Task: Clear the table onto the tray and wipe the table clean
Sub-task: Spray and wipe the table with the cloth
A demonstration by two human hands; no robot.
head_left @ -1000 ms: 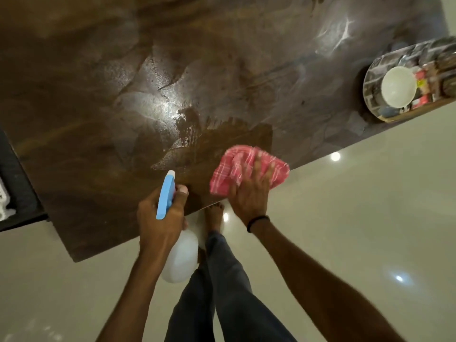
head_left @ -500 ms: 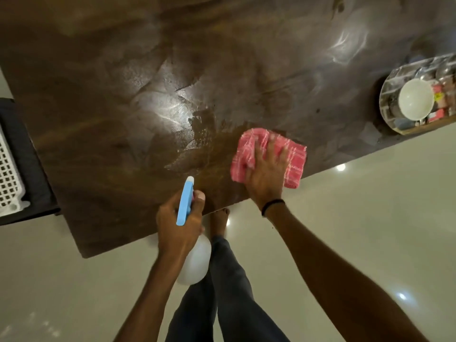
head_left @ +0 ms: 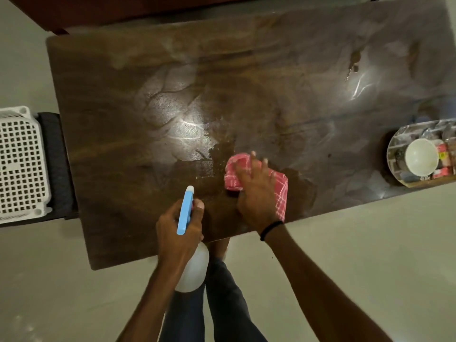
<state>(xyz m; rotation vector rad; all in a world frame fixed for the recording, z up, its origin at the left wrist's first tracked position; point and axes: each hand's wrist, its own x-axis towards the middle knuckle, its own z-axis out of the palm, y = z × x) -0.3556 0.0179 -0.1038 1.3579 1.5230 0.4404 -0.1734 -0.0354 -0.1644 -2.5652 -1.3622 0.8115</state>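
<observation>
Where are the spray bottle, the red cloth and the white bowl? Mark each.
spray bottle [head_left: 185, 213]: head view, blue spray head.
red cloth [head_left: 280, 193]: head view, checked right edge beside the wrist.
white bowl [head_left: 420, 157]: head view, inner base.

- A dark brown counter [head_left: 118, 124], seen from above, is streaked with wet smears.
- A red checked cloth [head_left: 234, 175] is laid near its 6 o'clock edge.
- A loaded tray [head_left: 424, 184] is set at 3 o'clock.
- Dark spots [head_left: 355, 60] are left toward 1 o'clock.

White perforated crate [head_left: 21, 161] on dark stand [head_left: 56, 166], far left; pale floor [head_left: 357, 243]
</observation>
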